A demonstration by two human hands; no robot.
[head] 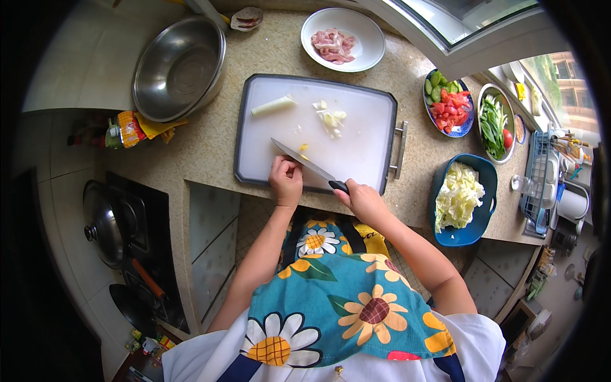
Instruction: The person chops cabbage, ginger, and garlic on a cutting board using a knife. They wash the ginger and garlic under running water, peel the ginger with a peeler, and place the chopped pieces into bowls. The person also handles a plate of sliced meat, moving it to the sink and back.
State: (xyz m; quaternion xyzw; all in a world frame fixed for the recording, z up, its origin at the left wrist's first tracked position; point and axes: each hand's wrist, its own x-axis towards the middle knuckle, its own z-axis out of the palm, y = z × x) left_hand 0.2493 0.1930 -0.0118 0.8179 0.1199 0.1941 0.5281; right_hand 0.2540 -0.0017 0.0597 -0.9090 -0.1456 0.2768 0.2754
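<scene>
My right hand [362, 199] grips the black handle of a kitchen knife [308, 164], its blade slanting up and left over the near part of a white cutting board [367, 138] with a dark rim. Close against the blade, my left hand [286, 179] has its fingers curled at the board's near edge; whether something is pinched in them is hidden. Small yellow slices [303, 147] lie beside the blade. Farther up the board are a piece of scallion stalk [273, 105] and a small pile of pale cut slices [331, 118].
Beyond the board stand a steel bowl [179, 71] and a white plate [370, 43] of sliced raw meat. At right are a plate of tomato and cucumber [449, 107], a bowl of greens [494, 124] and a blue basket [488, 191] of cabbage. A stove [143, 238] is at left.
</scene>
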